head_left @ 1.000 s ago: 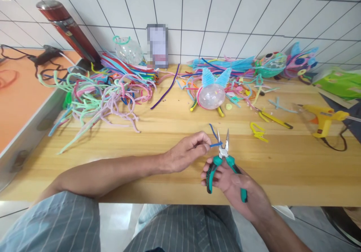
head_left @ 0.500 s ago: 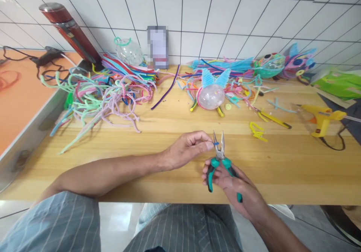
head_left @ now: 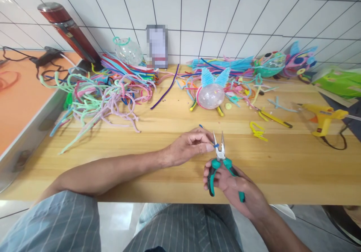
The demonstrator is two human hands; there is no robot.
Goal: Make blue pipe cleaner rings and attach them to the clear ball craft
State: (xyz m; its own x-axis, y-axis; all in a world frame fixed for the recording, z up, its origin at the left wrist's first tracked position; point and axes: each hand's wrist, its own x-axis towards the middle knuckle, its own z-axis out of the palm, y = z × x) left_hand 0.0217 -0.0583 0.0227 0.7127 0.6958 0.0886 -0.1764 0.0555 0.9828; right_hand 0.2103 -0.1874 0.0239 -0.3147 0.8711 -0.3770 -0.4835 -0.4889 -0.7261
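- The wooden table (head_left: 296, 162) ends in a straight front edge just before the person's lap; the right forearm crosses that edge, and the left forearm reaches in over the wood.
- Plain wood shows on both sides of the hands, and a strip of it separates them from the crafts farther back.
- At the rear, the white tiled wall (head_left: 197, 11) bounds the table; on the left, a pale raised border (head_left: 36, 132) does.
- The left hand (head_left: 191, 147) pinches a thin blue stem (head_left: 216, 145) between thumb and fingers; one end pokes up behind the knuckles, the other meets the pliers.
- The right hand (head_left: 234, 182) grasps the pliers (head_left: 220, 156), fingers curled about one handle, the handles spread.
- Their slender metal jaws taper to points and stand apart, the blue tip by the left one; whether it is gripped, I cannot tell.
- Beyond the hands sits a clear, shiny rounded ball (head_left: 211, 96) with ribbed, fuzzy blue ears (head_left: 222, 77).
- To the right lie a zigzag yellow stem (head_left: 257, 131) and a hard yellow glue gun (head_left: 323, 120).
- To the left sprawls a soft, curly heap of pastel stems (head_left: 104, 100).
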